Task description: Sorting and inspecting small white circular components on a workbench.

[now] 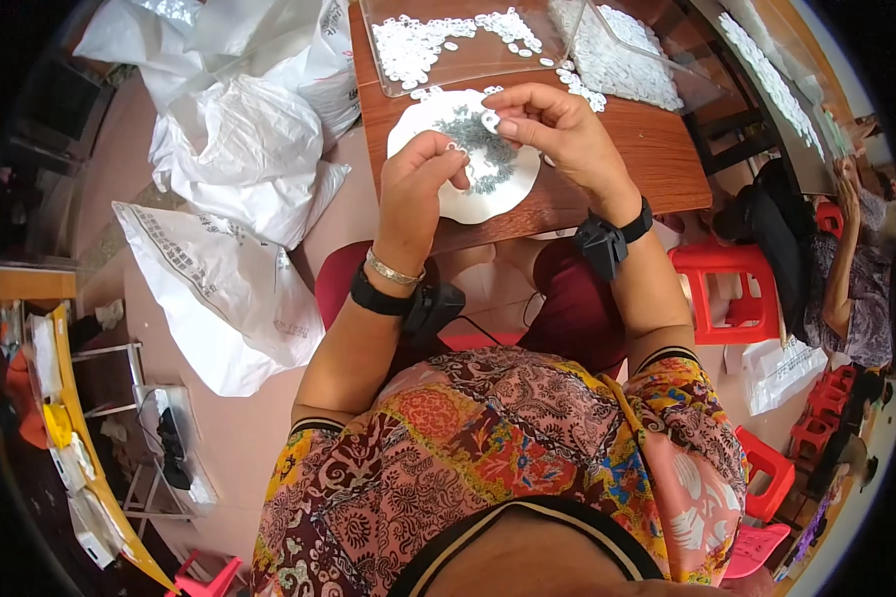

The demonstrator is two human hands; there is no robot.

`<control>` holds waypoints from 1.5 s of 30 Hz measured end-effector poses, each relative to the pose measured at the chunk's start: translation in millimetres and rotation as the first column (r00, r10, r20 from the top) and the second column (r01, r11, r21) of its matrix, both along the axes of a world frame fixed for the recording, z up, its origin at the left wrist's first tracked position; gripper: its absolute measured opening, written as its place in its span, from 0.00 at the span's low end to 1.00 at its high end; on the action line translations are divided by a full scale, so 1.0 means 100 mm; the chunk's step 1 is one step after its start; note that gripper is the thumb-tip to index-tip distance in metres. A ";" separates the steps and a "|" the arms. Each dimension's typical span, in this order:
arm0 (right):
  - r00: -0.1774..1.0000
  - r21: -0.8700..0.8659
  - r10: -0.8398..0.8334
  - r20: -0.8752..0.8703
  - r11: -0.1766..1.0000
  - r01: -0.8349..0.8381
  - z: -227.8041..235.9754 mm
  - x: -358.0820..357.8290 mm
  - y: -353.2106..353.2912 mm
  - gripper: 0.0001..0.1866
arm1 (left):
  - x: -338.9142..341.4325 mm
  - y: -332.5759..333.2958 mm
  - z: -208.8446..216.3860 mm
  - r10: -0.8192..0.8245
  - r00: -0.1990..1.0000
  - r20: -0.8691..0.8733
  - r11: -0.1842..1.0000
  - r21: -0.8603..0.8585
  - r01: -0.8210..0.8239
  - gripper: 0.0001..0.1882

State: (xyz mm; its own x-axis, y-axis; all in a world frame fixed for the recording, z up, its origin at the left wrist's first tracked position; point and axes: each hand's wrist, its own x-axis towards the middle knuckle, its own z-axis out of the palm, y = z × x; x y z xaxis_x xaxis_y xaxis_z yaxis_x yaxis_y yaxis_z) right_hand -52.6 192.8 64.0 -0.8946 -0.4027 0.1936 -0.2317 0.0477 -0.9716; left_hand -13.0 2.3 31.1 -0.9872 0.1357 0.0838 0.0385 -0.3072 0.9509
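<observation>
Here your hands pinch small parts: left hand (pixel 420 179) something too small to tell, right hand (pixel 558 134) a white ring (pixel 489 120), over a white plate (pixel 468 159); white bags (pixel 231 149) lie left.

The bench (pixel 657 149) looks like smooth brown wood with a dull sheen; the tray (pixel 468 60) on it is clear glossy plastic holding matt white plastic rings (pixel 413 45); the white bags (pixel 234 139) are crinkled shiny plastic film; the bangle (pixel 393 271) is bright metal
</observation>
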 end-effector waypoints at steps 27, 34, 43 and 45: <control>0.992 0.027 -0.039 0.119 0.999 0.036 -0.22 -0.01 -0.04 0.10 | -0.03 0.16 -0.22 0.121 0.992 -0.044 0.959 -0.251 -0.128 0.08; 0.990 0.024 0.004 0.144 1.000 -0.007 -0.20 0.02 -0.06 0.09 | -0.03 0.15 -0.22 0.113 0.993 -0.027 0.963 -0.242 -0.116 0.09; 0.990 0.003 -0.009 0.143 1.000 0.009 -0.20 0.03 -0.06 0.08 | -0.03 0.14 -0.24 0.097 0.995 -0.014 0.969 -0.228 -0.098 0.09; 0.990 0.009 -0.005 0.140 1.000 0.003 -0.20 0.03 -0.06 0.08 | -0.03 0.15 -0.26 0.098 0.995 -0.015 0.970 -0.223 -0.099 0.09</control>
